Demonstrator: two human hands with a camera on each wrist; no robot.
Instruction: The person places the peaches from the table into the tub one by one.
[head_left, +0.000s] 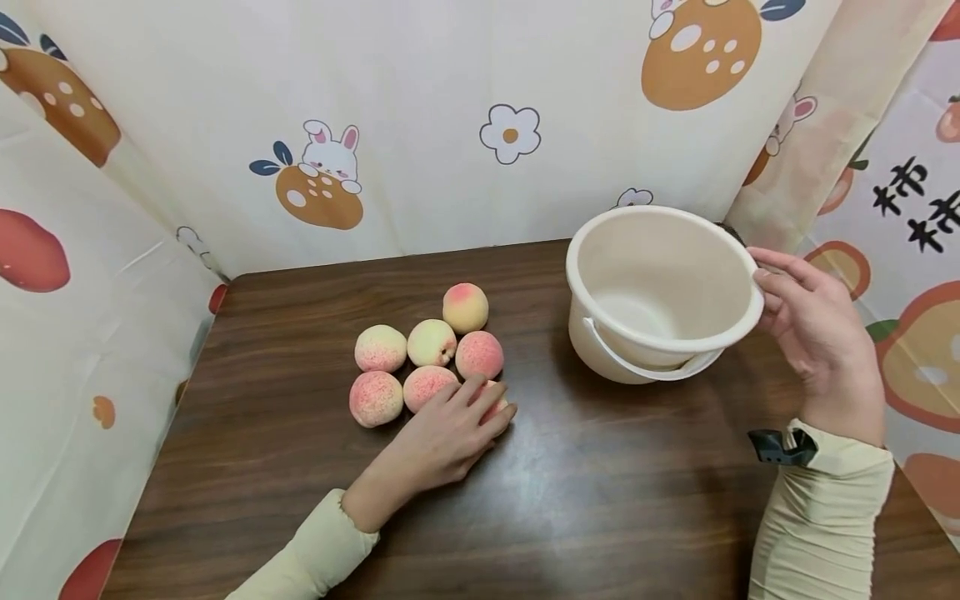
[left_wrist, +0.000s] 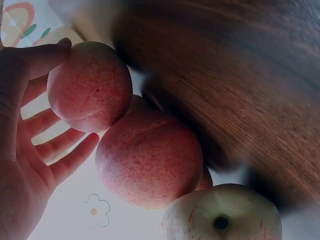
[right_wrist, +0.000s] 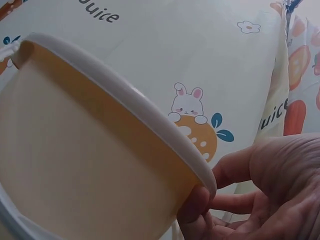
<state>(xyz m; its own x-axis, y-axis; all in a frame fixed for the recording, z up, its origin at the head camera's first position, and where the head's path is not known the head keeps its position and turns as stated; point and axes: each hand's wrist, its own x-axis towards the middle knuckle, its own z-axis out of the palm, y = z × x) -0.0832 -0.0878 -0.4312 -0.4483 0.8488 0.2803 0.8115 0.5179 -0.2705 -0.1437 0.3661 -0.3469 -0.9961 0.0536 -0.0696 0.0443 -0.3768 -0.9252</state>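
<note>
My left hand (head_left: 450, 433) holds a pink-and-yellow peach (left_wrist: 90, 87) at the front right of a group of peaches on the table. In the left wrist view the thumb lies on one side of this peach and the fingers on the other; from the head view it is mostly covered. A second reddish peach (left_wrist: 150, 157) touches it, and a paler peach (left_wrist: 222, 215) shows its stem hollow. On the right, my right hand (head_left: 813, 321) pinches the rim of a cream bucket (head_left: 600, 333), thumb inside and fingers outside. No contents show in the bucket.
Several peaches (head_left: 381, 348) lie close together on the dark wooden table (head_left: 562, 517). The bucket's handle (head_left: 637, 367) hangs down at its front. A printed curtain (head_left: 427, 167) stands along the table's back edge, with more printed cloth at both sides.
</note>
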